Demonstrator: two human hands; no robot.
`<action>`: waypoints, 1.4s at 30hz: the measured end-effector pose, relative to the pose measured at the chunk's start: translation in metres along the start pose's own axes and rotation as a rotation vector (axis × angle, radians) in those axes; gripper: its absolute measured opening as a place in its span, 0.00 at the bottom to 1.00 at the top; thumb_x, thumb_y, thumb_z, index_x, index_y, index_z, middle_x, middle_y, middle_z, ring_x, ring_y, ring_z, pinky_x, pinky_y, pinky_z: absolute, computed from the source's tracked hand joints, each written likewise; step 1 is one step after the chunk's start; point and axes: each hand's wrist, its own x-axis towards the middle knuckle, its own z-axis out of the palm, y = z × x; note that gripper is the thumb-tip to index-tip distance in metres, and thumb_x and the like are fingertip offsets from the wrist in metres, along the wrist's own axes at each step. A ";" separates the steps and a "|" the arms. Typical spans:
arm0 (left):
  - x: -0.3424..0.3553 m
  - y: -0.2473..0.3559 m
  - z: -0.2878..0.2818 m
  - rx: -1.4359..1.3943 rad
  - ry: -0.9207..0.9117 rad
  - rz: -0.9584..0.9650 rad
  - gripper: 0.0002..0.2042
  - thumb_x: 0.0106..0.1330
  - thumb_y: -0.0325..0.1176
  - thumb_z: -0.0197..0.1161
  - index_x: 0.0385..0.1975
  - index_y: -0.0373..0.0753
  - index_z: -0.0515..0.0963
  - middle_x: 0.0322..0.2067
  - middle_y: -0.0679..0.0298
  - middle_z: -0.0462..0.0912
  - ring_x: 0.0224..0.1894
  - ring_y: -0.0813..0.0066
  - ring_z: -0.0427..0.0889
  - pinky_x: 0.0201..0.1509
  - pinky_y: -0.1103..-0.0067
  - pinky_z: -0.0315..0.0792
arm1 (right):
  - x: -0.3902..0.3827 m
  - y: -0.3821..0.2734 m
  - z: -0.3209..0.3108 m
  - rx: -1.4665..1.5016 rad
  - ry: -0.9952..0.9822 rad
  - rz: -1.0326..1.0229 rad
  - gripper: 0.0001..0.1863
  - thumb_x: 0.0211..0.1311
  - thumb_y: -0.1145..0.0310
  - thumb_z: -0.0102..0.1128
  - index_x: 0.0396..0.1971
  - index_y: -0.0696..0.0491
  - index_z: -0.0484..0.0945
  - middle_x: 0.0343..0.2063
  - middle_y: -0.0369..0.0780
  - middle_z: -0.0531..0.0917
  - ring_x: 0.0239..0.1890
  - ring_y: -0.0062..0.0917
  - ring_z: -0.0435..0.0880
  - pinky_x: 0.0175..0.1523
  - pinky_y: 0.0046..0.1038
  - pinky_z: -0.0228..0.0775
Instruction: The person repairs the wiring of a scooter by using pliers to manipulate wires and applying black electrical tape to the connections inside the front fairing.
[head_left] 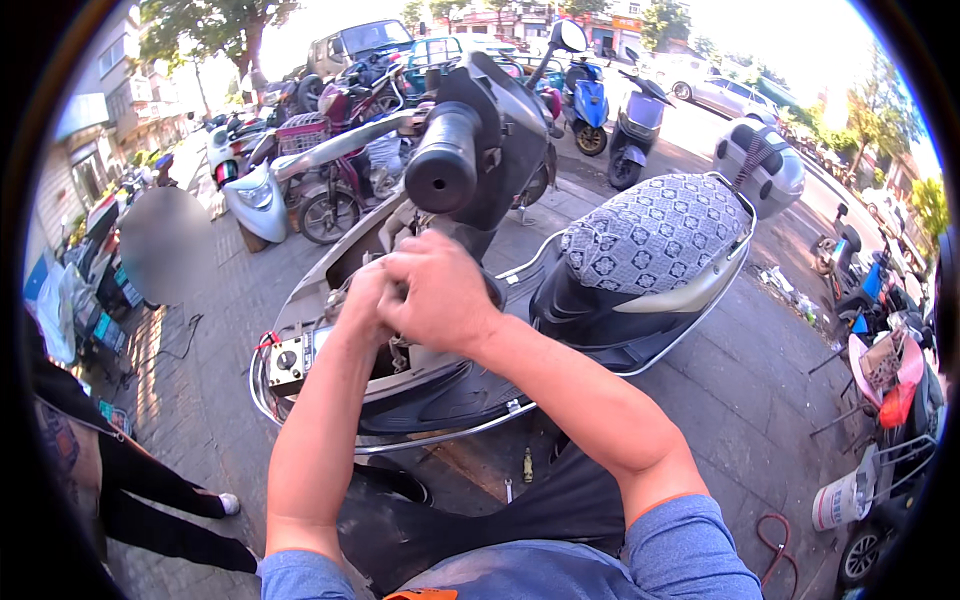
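A scooter stands across in front of me, its front section opened up so that its inner parts [400, 357] show. My left hand [362, 300] and my right hand [437, 290] are together over this opening, just below the black handlebar grip [443, 165]. The fingers of both are curled closed, the right hand overlapping the left. What they hold, if anything, is hidden between them. Beside my left forearm, a small box with a round knob and a red clip [289, 360] rests at the scooter's front end. A blue-and-white patterned cover [665, 232] wraps the seat.
A screwdriver [527, 465] and a wrench [508, 490] lie on the paving near my feet. Someone in black trousers [150, 500] stands at the left. Parked scooters [638, 125] line the back. On the right are a white bucket [838, 502], a red hose [779, 550] and a pink chair [885, 375].
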 end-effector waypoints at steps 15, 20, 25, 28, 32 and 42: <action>-0.018 0.021 0.004 0.505 0.041 0.091 0.09 0.87 0.40 0.61 0.48 0.42 0.81 0.30 0.74 0.78 0.26 0.88 0.74 0.25 0.86 0.65 | -0.196 -0.038 -0.019 0.570 -0.371 0.128 0.07 0.54 0.71 0.63 0.32 0.54 0.75 0.27 0.45 0.78 0.32 0.49 0.81 0.38 0.46 0.75; -0.032 0.010 0.018 0.390 0.115 0.129 0.11 0.85 0.33 0.61 0.62 0.40 0.77 0.38 0.69 0.78 0.28 0.87 0.71 0.26 0.86 0.64 | -0.276 0.049 -0.010 0.236 -0.599 0.444 0.14 0.58 0.66 0.62 0.40 0.58 0.78 0.36 0.53 0.86 0.44 0.53 0.89 0.50 0.51 0.82; -0.040 -0.013 0.014 0.191 -0.023 0.396 0.17 0.86 0.28 0.56 0.70 0.37 0.73 0.46 0.62 0.79 0.30 0.85 0.70 0.28 0.87 0.67 | -0.332 0.182 0.054 -0.165 -0.888 0.851 0.27 0.71 0.59 0.65 0.60 0.61 0.70 0.47 0.57 0.89 0.56 0.54 0.90 0.60 0.51 0.83; -0.043 -0.020 0.005 0.029 -0.147 0.409 0.16 0.84 0.26 0.56 0.67 0.34 0.75 0.48 0.59 0.80 0.35 0.80 0.72 0.30 0.85 0.70 | -0.340 0.238 0.104 -0.120 -0.822 1.008 0.32 0.68 0.49 0.75 0.57 0.57 0.71 0.46 0.55 0.90 0.53 0.54 0.90 0.59 0.53 0.82; -0.040 -0.027 -0.004 -0.137 -0.283 0.409 0.18 0.80 0.21 0.56 0.67 0.31 0.76 0.53 0.56 0.79 0.46 0.71 0.74 0.39 0.81 0.76 | -0.365 0.255 0.160 -0.112 -0.670 1.122 0.36 0.67 0.46 0.79 0.60 0.57 0.73 0.56 0.53 0.88 0.62 0.51 0.86 0.66 0.48 0.81; -0.043 -0.045 0.000 0.097 -0.086 0.520 0.19 0.80 0.16 0.56 0.66 0.36 0.77 0.57 0.55 0.81 0.50 0.70 0.82 0.52 0.78 0.81 | -0.400 0.273 0.215 -0.249 -0.621 0.638 0.15 0.69 0.60 0.72 0.50 0.49 0.83 0.54 0.41 0.80 0.63 0.38 0.80 0.63 0.40 0.82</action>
